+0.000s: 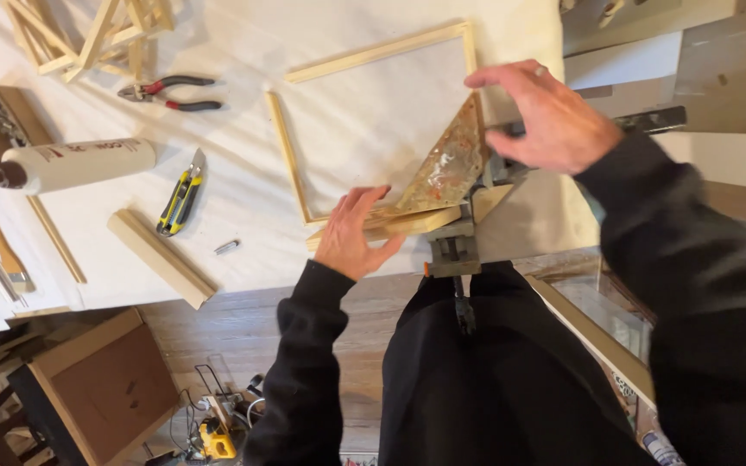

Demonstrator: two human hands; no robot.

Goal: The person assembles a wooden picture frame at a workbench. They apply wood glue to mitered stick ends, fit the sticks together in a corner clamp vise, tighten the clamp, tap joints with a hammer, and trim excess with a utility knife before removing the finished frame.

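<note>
At the near edge of a work table [511,52] covered in white cloth, a person in black sleeves leans over the corner of a thin wooden frame [373,53]. The left hand [357,231] lies flat and open, fingers spread, pressing down on a wooden block [407,226] and the near rail of the frame. The right hand [546,112] is further right and slightly further away, fingers curled loosely over the top of a triangular corner plate [451,164], smeared orange and grey, which stands over the frame's near right corner; it touches the plate's upper tip, and I cannot tell whether it truly grips it. Under the plate a metal clamp [455,250] bites the table edge, its handle hanging down in front of the person's body.

The frame itself lies flat on the cloth, open in the middle, running from the clamp toward the far side of the table.

To the left, well apart from the hands, lie a yellow and black utility knife [180,197], a short wooden bar [161,257], a small metal bit [227,247], a white glue bottle [75,164] on its side, and red-handled pliers [170,93]. Far left stands a stack of small wooden frames [88,34]. Below the table, on the wooden floor, sits a brown box [101,388].
</note>
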